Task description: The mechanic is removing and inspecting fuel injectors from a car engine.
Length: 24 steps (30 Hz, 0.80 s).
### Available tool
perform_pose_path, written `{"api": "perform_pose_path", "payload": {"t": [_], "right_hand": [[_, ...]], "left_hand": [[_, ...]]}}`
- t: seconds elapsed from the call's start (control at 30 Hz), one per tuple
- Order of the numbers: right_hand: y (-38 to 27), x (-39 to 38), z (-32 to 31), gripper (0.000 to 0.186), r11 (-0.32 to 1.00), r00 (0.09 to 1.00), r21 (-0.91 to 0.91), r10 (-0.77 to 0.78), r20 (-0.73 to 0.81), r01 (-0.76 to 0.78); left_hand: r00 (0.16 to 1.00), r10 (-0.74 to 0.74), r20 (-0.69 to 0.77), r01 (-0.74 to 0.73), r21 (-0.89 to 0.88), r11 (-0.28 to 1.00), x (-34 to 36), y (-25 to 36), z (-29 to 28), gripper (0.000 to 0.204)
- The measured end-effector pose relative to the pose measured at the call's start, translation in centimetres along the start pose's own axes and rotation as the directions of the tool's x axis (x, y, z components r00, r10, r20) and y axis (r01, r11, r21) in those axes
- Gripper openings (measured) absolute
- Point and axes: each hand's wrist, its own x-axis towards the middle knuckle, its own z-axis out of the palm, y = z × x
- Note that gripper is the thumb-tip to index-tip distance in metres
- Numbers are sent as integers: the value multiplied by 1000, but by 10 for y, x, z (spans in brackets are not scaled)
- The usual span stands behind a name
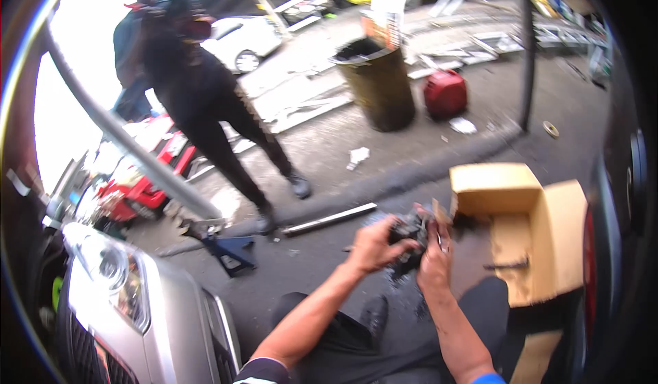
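My left hand (372,245) is closed around one side of a dark, greasy-looking mechanical part (408,229), held over the ground between my knees. On its other side, my right hand (434,259) grips the same part, fingers curled up around it. A thin tan strip (439,212) shows at the right fingers; I cannot tell whether it is held. Blur hides the part's exact kind. Just right of my hands stands an open cardboard box (567,236), stained inside, with a dark slim tool or rod (507,265) lying in it.
A silver car front (168,302) is close on my left, with a blue jack stand (232,252) beyond it. A metal bar (330,219) lies ahead near a kerb. Another person (199,82) stands far left. A rusty drum (377,89) and red canister (445,94) stand further back.
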Motion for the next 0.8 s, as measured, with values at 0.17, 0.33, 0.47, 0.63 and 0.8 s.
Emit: {"api": "perform_pose_path", "payload": {"t": [0.17, 0.33, 0.47, 0.63, 0.8], "right_hand": [[-7, -1, 0, 24, 995, 997, 62, 78, 9, -78], [-22, -5, -6, 25, 889, 982, -422, -190, 10, 176], [-31, 4, -12, 23, 763, 976, -620, -215, 22, 182], [-33, 20, -34, 22, 849, 975, -524, -169, -142, 71], [-37, 9, -33, 22, 901, 990, -431, -97, -100, 45]], "left_hand": [[992, -89, 94, 77, 120, 990, -9, 6, 0, 62], [995, -37, 94, 27, 109, 994, -12, 10, 0, 61], [984, -92, 154, 79, 84, 993, -10, 16, 0, 63], [979, -202, 35, 205, -154, 966, -9, 17, -3, 55], [976, -214, 25, 196, -515, 834, -9, 12, 6, 66]]}}
